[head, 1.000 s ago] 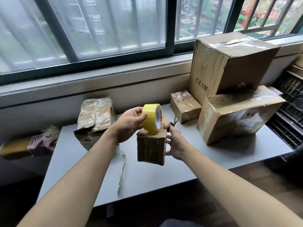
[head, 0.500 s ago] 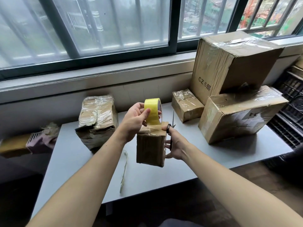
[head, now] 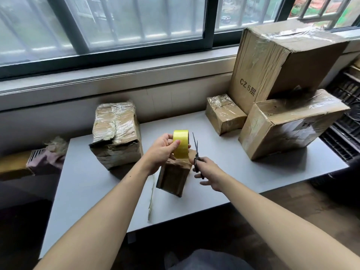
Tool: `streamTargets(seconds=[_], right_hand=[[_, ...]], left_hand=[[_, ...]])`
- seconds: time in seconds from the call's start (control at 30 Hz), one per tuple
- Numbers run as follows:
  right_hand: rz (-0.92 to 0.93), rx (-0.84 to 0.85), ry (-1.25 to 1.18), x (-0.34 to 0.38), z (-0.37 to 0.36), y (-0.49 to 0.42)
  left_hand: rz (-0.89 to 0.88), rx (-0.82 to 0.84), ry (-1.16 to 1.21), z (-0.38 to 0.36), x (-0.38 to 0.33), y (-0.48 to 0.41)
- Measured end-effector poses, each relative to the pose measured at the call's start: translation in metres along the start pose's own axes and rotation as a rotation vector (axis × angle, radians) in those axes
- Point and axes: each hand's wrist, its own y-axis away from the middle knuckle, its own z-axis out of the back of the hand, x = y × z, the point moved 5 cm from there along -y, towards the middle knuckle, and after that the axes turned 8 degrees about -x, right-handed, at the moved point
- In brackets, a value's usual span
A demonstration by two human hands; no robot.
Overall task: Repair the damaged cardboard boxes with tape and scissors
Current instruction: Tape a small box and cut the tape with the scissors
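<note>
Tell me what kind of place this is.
Probably a room in an upper-floor flat or small office used for packing. A grey table stands under a barred sliding window overlooking buildings, and taped brown cardboard boxes are stacked on it.

The tall cardboard box (head: 259, 75) at the back right of the counter (head: 93, 184) bears dark print on its left face, reading "CZ 5" followed by a Chinese character, 层, slanting down toward the right. The lower box (head: 282, 129) in front of it carries a pale label, its print too blurred to read
</note>
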Motion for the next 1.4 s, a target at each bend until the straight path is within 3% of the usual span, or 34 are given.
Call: streamTargets(seconds=[0.2,0.43,0.6,0.83,1.07,1.4], right_hand=[[0.280,-0.162,0.200,0.022,0.029,-0.001],[0.400,-0.189,0.475,0.050,0.071,-0.009],[0.412,-0.057,0.578,0.062,0.100,-0.022],[0.582,0.117,0.856,0.095,0.096,-0.029],[0.751,0.179,1.039,0.134,0.081,-0.031],[0.756,0.298,1.093,0.146,0.064,-0.040]], left_hand=[[-0.004,0.063,-0.003,0.016,-0.002,-0.015],[0.015,-0.021,-0.016,0.019,-0.014,-0.030],[0.047,-0.170,0.009,0.021,-0.017,-0.037],[0.049,-0.274,0.032,0.018,-0.030,-0.039],[0.043,-0.256,-0.015,0.015,-0.047,-0.036],[0.033,-0.244,0.076,0.008,-0.062,-0.035]])
